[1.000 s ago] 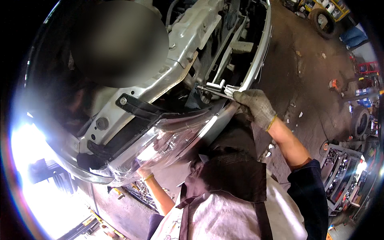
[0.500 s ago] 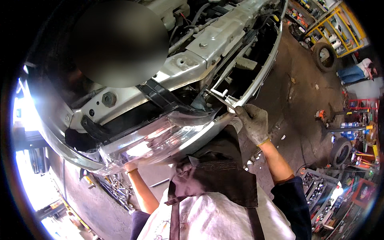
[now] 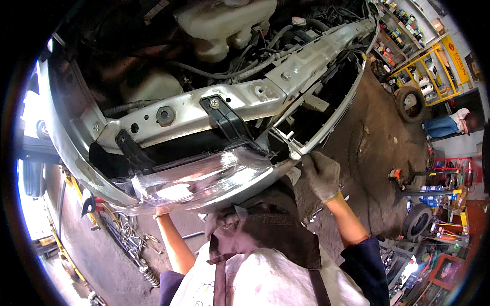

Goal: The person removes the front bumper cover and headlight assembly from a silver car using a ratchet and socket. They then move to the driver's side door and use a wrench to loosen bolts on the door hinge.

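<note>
In front of me is the front end of a silver car with its engine bay exposed. A clear headlight (image 3: 199, 176) sits at its near corner, above the silver bumper (image 3: 240, 191). My right hand (image 3: 322, 177), in a grey work glove, is closed at the bumper's edge, just right of the headlight. Its fingertips are curled and partly hidden. My left hand (image 3: 162, 210) reaches under the headlight's lower edge; only its wrist side shows and its fingers are hidden. Two black brackets (image 3: 224, 120) join the headlight to the metal crossmember (image 3: 191, 108).
A whitish plastic reservoir (image 3: 224, 25) and hoses fill the engine bay. Tools and a coil spring (image 3: 149, 275) lie on the floor at left. Tyres (image 3: 410, 103), a yellow rack (image 3: 434, 71), tool trays and a person (image 3: 449, 124) are at right.
My view has shifted, showing more of the engine bay. My right hand has dropped slightly against the bumper's corner. My left hand stays under the headlight.
</note>
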A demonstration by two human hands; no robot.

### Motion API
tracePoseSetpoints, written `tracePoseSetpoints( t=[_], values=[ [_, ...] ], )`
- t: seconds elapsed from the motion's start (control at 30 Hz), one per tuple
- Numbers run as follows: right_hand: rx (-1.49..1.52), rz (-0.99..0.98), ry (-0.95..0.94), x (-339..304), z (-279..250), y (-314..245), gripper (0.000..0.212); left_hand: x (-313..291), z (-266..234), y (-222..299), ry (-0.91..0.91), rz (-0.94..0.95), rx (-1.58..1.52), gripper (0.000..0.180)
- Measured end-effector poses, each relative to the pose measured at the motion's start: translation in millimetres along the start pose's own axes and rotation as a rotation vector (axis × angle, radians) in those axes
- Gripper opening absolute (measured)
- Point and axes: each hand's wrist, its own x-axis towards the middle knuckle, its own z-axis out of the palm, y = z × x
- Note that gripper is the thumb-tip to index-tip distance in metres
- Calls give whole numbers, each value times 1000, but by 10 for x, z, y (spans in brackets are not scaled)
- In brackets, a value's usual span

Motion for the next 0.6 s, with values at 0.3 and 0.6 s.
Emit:
tracePoseSetpoints(
  t=[0.3,0.6],
  values=[
    [5,20,-58,19,-45,48,27,1,18,7,-5,8,-13,54],
    [184,283,-269,55,-127,120,33,-38,-44,199,60,-10,-17,54]
  ],
)
